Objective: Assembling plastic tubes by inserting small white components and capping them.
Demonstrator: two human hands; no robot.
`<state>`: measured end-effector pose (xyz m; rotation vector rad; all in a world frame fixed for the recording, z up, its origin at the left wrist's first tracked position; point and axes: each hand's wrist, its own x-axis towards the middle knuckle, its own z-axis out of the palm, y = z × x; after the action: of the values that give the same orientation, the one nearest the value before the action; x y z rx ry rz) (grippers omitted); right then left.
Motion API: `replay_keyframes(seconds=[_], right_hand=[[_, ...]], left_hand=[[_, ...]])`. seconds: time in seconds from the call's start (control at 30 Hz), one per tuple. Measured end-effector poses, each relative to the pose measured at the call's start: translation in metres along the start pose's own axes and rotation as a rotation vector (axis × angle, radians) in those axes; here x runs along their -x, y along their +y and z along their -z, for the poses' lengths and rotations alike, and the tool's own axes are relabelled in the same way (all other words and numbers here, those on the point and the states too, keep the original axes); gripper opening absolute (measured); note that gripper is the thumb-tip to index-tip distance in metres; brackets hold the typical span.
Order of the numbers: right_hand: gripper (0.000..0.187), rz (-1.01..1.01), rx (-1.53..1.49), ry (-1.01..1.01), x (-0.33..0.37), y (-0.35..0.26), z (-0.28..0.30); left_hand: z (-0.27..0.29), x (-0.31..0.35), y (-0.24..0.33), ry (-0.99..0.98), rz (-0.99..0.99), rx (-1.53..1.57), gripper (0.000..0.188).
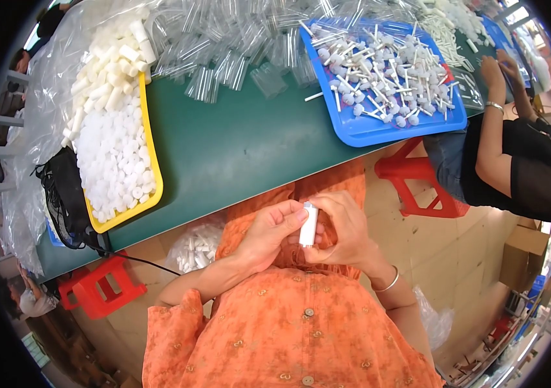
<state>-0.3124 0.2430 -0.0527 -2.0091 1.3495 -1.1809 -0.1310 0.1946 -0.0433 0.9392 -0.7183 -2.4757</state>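
A small white cylindrical tube (309,227) stands nearly upright between my hands, in front of my orange shirt. My left hand (269,234) is closed on its left side, thumb against the upper part. From the right, my right hand (346,233) grips the same tube, with fingers at its top and thumb near its lower end. Parts of the fingers behind the tube are hidden. Both hands are over my lap, just off the near edge of the green table (236,149).
A yellow tray (154,165) with white caps and foam-like cylinders is at the left. At the back right, a blue tray (359,139) holds white stick pieces. Clear tubes (230,45) pile at the back. Red stools (110,284) stand below the table; a co-worker (514,155) sits at right.
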Motion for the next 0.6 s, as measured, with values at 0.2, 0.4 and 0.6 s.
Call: replay_keyframes(seconds=[0.2, 0.4, 0.6], right_hand=[[0.058, 0.041, 0.005, -0.131, -0.043, -0.007, 0.037], [0.025, -0.064, 0.566, -0.015, -0.108, 0.06, 0.091], [0.026, -0.167, 0.577, -0.186, -0.124, 0.082, 0.088]], left_hand=[[0.035, 0.037, 0.011, 0.203, 0.018, -0.115, 0.029], [0.161, 0.13, -0.002, 0.384, 0.413, -1.365, 0.034], [0.137, 0.144, 0.03, 0.303, 0.219, -1.46, 0.025]])
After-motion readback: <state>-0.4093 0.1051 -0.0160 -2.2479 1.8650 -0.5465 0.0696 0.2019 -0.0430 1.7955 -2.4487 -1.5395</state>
